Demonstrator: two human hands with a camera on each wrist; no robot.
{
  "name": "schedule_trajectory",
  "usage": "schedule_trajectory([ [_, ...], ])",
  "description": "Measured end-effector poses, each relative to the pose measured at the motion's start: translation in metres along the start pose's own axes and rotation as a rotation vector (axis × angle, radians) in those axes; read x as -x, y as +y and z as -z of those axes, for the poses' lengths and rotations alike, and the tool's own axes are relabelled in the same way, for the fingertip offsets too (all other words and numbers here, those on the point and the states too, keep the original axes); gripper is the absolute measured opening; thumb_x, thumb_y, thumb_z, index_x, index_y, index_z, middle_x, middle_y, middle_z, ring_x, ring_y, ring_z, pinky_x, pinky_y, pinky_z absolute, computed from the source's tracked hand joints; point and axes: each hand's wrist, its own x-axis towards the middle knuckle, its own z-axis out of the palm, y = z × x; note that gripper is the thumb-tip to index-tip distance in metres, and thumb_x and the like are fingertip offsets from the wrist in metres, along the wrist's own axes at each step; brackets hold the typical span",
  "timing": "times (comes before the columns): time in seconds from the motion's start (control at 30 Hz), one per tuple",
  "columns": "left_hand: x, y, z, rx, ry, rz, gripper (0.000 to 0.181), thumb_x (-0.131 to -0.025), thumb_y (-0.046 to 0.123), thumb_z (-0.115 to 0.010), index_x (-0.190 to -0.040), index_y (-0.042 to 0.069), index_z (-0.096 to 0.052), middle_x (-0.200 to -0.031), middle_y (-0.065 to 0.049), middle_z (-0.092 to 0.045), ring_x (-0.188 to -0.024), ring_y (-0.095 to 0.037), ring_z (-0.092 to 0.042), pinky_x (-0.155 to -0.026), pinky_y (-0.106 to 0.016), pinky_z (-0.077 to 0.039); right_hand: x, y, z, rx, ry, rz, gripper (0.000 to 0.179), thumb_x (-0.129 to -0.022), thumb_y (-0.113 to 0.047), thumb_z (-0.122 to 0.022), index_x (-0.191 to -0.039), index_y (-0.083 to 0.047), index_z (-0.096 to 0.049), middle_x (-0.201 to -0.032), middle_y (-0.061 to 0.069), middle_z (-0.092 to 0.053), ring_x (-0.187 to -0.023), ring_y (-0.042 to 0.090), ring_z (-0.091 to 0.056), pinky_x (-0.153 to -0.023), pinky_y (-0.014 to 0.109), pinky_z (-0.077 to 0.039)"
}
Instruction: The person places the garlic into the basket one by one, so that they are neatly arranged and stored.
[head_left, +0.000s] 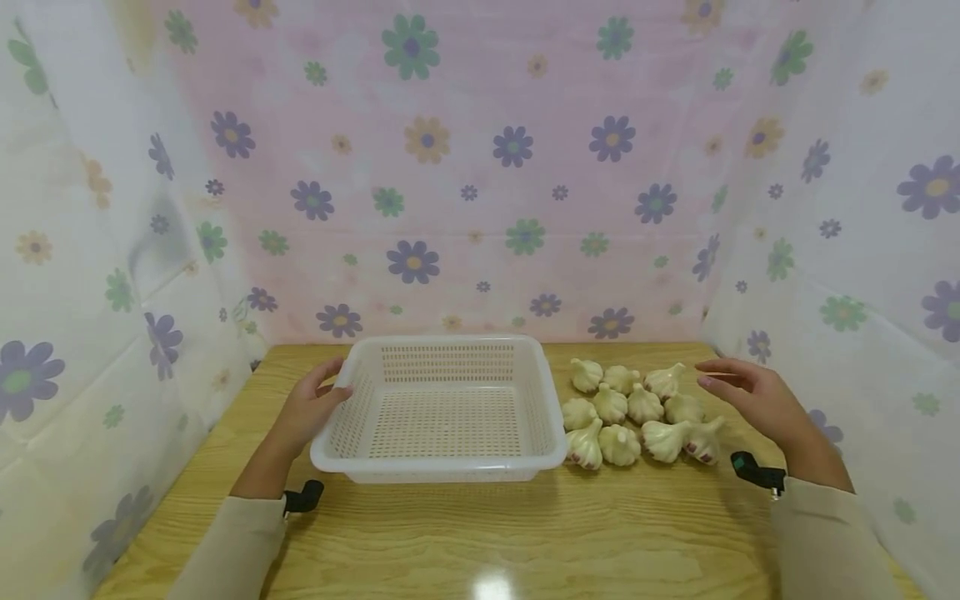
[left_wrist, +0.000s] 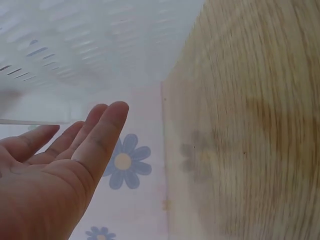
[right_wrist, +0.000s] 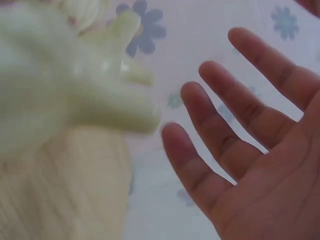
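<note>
A white plastic basket (head_left: 442,473) with slotted walls stands on the wooden table, left of the middle. At its left side is my left hand (head_left: 306,408), the thumb near the rim and the other fingers beside the outer wall. The left wrist view shows those fingers (left_wrist: 100,142) fairly straight, not curled round the rim; whether they touch the wall I cannot tell. Several garlic bulbs (head_left: 611,404) lie grouped at the basket's right. Just right of them hovers my right hand (head_left: 757,400), fingers spread and holding nothing, close to a garlic stem (right_wrist: 120,112) in the right wrist view.
The wooden table (head_left: 450,533) extends in front of the basket and bulbs. Flower-patterned cloth (head_left: 480,208) hangs behind and along both sides. A small black device (head_left: 303,497) is worn on the left wrist, another black device (head_left: 757,472) on the right.
</note>
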Motion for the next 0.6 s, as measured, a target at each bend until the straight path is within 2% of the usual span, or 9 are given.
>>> schedule_trajectory([
  [0.03,0.000,0.000,0.000,0.003,0.000,-0.005,0.067,-0.105,0.016,-0.056,-0.164,0.006,-0.026,-0.165,-0.021,-0.031,-0.130,-0.046,-0.056,-0.084,-0.037,-0.062,0.002,0.006,0.001,-0.032,-0.022,-0.001,0.045,-0.106,-0.033,-0.058,-0.145,-0.011,-0.058,-0.141,0.006,-0.060,-0.105,-0.016,-0.056,-0.089,0.036,-0.058],
  [0.1,0.001,0.000,-0.001,0.008,0.003,-0.014,0.065,-0.105,0.011,-0.053,-0.164,0.004,-0.025,-0.165,-0.023,-0.031,-0.129,-0.046,-0.057,-0.083,-0.034,-0.062,0.006,0.018,0.003,-0.113,-0.075,0.006,0.046,-0.106,-0.028,-0.058,-0.147,-0.008,-0.055,-0.141,-0.004,-0.058,-0.107,-0.016,-0.059,-0.085,0.023,-0.058],
  [0.13,0.001,0.000,0.000,0.008,0.006,-0.018,0.065,-0.104,0.010,-0.052,-0.163,0.003,-0.026,-0.164,-0.024,-0.032,-0.128,-0.046,-0.058,-0.082,-0.032,-0.061,0.008,0.023,0.003,-0.177,-0.107,0.010,0.046,-0.107,-0.024,-0.057,-0.148,-0.005,-0.053,-0.141,-0.010,-0.057,-0.110,-0.014,-0.060,-0.086,0.022,-0.058],
  [0.27,0.001,-0.001,0.000,0.001,0.018,-0.021,0.064,-0.103,0.008,-0.050,-0.163,0.001,-0.027,-0.161,-0.027,-0.035,-0.126,-0.044,-0.059,-0.082,-0.029,-0.060,0.014,0.047,0.003,-0.432,-0.223,0.018,0.046,-0.107,-0.009,-0.052,-0.152,-0.002,-0.044,-0.139,-0.019,-0.057,-0.119,-0.006,-0.062,-0.089,0.032,-0.061],
  [0.37,0.000,-0.003,0.000,-0.004,0.027,-0.018,0.064,-0.103,0.008,-0.050,-0.163,0.002,-0.027,-0.157,-0.029,-0.039,-0.125,-0.042,-0.059,-0.082,-0.027,-0.060,0.018,0.062,0.003,-0.592,-0.308,-0.009,0.049,-0.106,-0.002,-0.049,-0.154,-0.004,-0.040,-0.141,-0.013,-0.058,-0.122,0.003,-0.064,-0.093,0.037,-0.060],
  [0.47,-0.001,-0.005,0.000,0.004,0.023,-0.013,0.066,-0.103,0.007,-0.051,-0.163,0.002,-0.026,-0.154,-0.031,-0.045,-0.121,-0.039,-0.062,-0.081,-0.027,-0.060,0.021,0.074,0.002,-0.647,-0.378,-0.066,0.052,-0.107,-0.003,-0.047,-0.157,-0.002,-0.034,-0.145,-0.006,-0.055,-0.124,0.007,-0.064,-0.098,0.038,-0.058],
  [0.53,-0.002,-0.005,-0.001,0.019,0.018,-0.010,0.067,-0.102,0.007,-0.051,-0.163,0.002,-0.024,-0.151,-0.032,-0.048,-0.116,-0.036,-0.066,-0.079,-0.028,-0.060,0.023,0.080,0.001,-0.625,-0.414,-0.103,0.054,-0.107,-0.005,-0.046,-0.159,0.000,-0.029,-0.147,-0.005,-0.054,-0.125,0.006,-0.063,-0.100,0.037,-0.057],
  [0.6,-0.004,-0.006,-0.002,0.035,0.004,-0.008,0.068,-0.102,0.006,-0.051,-0.164,0.002,-0.022,-0.149,-0.034,-0.050,-0.110,-0.033,-0.069,-0.078,-0.030,-0.061,0.024,0.084,0.002,-0.578,-0.449,-0.133,0.054,-0.108,-0.007,-0.045,-0.158,0.001,-0.028,-0.146,-0.008,-0.052,-0.124,0.006,-0.062,-0.099,0.036,-0.057],
])
